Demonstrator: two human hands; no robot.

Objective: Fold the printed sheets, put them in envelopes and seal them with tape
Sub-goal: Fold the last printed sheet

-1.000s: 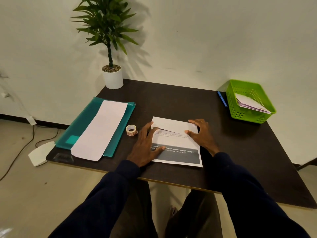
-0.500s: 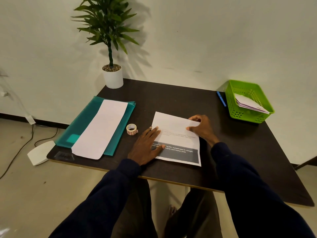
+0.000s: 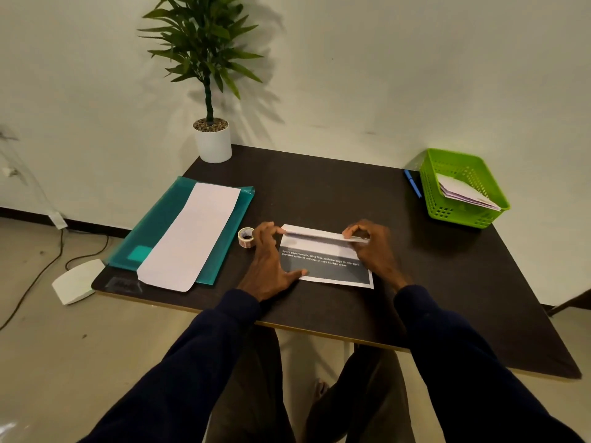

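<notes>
A printed sheet with a dark grey band lies on the dark table in front of me, its top part folded toward me. My left hand rests on the sheet's left edge, fingertips at the fold's left end and thumb on the grey band. My right hand pinches the folded top edge at its right end. A small tape roll stands just left of my left hand. A long white envelope lies on a teal folder at the left.
A green basket holding envelopes sits at the far right corner, a blue pen beside it. A potted plant stands at the far left corner. A white device and cables lie on the floor left of the table.
The sheet's top flap, opened out half a second ago, is folded down again. My right hand shifted to pinch the fold's right end; my left fingers reached up to the fold's left end.
</notes>
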